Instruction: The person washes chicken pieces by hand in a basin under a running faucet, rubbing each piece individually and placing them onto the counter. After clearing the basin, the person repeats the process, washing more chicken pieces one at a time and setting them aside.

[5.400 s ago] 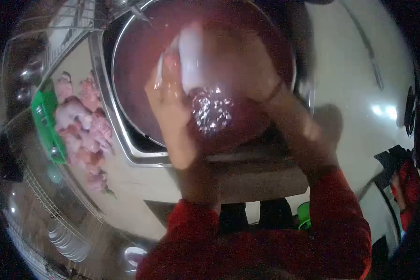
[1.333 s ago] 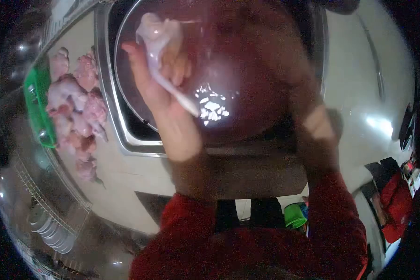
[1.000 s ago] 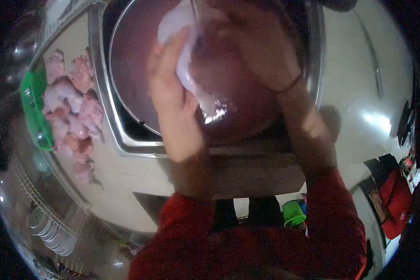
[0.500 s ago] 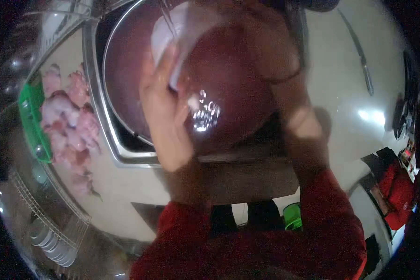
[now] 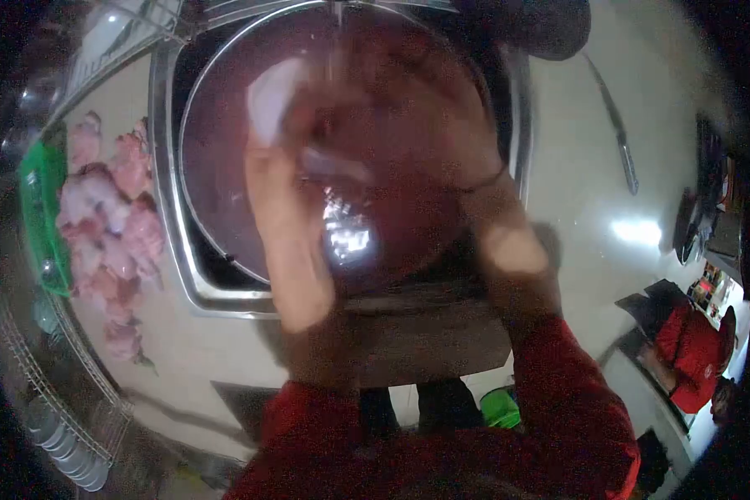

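Note:
A large round metal basin (image 5: 182, 150) of reddish water stands in the sink. My left hand (image 5: 277, 187) is over its left side, fingers closed at a smooth white curved object (image 5: 273, 98), perhaps a bowl; blur hides its exact kind. My right hand (image 5: 454, 125) is over the right side of the basin, dark and smeared by motion, so its fingers do not show clearly. A thin stream of water (image 5: 336, 42) falls from above between my hands. Bright glare lies on the water near my left wrist.
Raw pink meat pieces (image 5: 112, 225), looking like chicken, lie on the counter left of the sink (image 5: 175, 250), beside a green basket (image 5: 43, 221). A knife (image 5: 621, 137) rests on the right counter. A dark round object (image 5: 554, 29) stands behind. Another person in red (image 5: 687, 354) is at far right.
The white object has moved down and left and shows smaller, partly covered by a hand. My right hand has shifted down and toward the left hand. The view has shifted slightly.

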Available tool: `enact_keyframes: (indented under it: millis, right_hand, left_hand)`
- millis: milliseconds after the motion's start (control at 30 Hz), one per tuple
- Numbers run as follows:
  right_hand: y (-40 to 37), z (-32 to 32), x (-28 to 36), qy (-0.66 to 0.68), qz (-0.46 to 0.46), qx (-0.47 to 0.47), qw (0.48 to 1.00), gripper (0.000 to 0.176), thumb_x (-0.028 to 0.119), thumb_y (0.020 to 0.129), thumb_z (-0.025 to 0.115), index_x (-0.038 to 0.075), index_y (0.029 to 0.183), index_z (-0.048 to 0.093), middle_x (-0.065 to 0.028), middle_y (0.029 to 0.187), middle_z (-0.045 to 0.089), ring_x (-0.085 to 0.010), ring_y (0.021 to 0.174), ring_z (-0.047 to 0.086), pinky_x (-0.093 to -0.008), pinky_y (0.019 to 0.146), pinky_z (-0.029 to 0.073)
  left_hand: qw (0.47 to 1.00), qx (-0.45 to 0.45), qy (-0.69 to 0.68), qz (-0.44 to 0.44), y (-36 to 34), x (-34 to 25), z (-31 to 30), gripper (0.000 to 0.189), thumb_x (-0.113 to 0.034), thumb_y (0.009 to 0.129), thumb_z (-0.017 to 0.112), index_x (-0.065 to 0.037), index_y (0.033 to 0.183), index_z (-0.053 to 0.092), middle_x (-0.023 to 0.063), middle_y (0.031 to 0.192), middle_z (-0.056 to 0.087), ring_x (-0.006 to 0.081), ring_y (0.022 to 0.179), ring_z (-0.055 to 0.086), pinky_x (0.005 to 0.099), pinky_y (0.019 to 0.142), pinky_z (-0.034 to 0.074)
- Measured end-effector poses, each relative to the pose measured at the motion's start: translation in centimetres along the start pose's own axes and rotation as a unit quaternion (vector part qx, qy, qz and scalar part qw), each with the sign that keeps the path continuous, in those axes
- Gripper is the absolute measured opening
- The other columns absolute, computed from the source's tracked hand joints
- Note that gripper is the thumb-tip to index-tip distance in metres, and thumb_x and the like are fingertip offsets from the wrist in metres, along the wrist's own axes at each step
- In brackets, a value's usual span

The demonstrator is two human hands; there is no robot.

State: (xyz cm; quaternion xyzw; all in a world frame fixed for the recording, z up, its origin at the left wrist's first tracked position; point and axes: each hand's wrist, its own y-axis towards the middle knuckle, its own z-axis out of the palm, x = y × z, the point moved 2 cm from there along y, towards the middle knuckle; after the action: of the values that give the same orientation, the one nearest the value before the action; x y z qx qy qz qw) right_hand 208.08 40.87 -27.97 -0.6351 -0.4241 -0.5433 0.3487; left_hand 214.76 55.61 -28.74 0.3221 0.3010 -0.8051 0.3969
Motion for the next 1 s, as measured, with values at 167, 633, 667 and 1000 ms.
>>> enact_keyframes:
  millis: [167,633,667,1000]
  right_hand:
    - [0.6,-0.1,-0.2,-0.022,-0.082,0.012,0.996,0.035,0.029,0.090,0.061,0.011,0.120,0.064,-0.0114,0.117,0.066,-0.0315,0.111,0.062,-0.0408,0.101,0.047]
    - [0.5,0.9,0.1,-0.490,-0.245,-0.092,0.831,0.027,0.013,0.084,0.061,0.012,0.111,0.066,-0.0118,0.106,0.068,-0.0301,0.092,0.067,-0.0385,0.081,0.055]
    - [0.0,2.0,-0.1,-0.226,-0.176,-0.052,0.957,0.028,0.020,0.091,0.058,0.012,0.117,0.063,-0.0132,0.115,0.065,-0.0331,0.104,0.062,-0.0400,0.091,0.050]
    - [-0.1,3.2,-1.3,0.011,-0.015,-0.052,0.998,0.038,0.027,0.080,0.069,0.008,0.113,0.065,-0.0074,0.094,0.066,-0.0257,0.079,0.067,-0.0353,0.069,0.054]
  left_hand:
    - [0.991,-0.019,0.114,0.071,1.1,1.7,-2.2,0.039,-0.028,0.094,0.060,-0.002,0.123,0.056,0.0200,0.121,0.062,0.0319,0.109,0.062,0.0442,0.081,0.057]
    - [0.972,-0.171,0.091,0.134,-0.2,-1.2,-0.8,0.033,-0.010,0.085,0.073,0.000,0.114,0.063,0.0118,0.101,0.069,0.0185,0.082,0.067,0.0290,0.062,0.056]
    - [0.970,-0.160,0.133,0.127,-0.2,-1.2,-0.5,0.032,-0.009,0.085,0.072,0.001,0.115,0.063,0.0122,0.101,0.069,0.0183,0.082,0.067,0.0280,0.064,0.055]
    - [0.988,-0.098,0.058,0.100,-0.4,0.6,0.5,0.031,-0.005,0.088,0.068,0.004,0.116,0.059,0.0149,0.099,0.069,0.0209,0.083,0.068,0.0265,0.066,0.056]
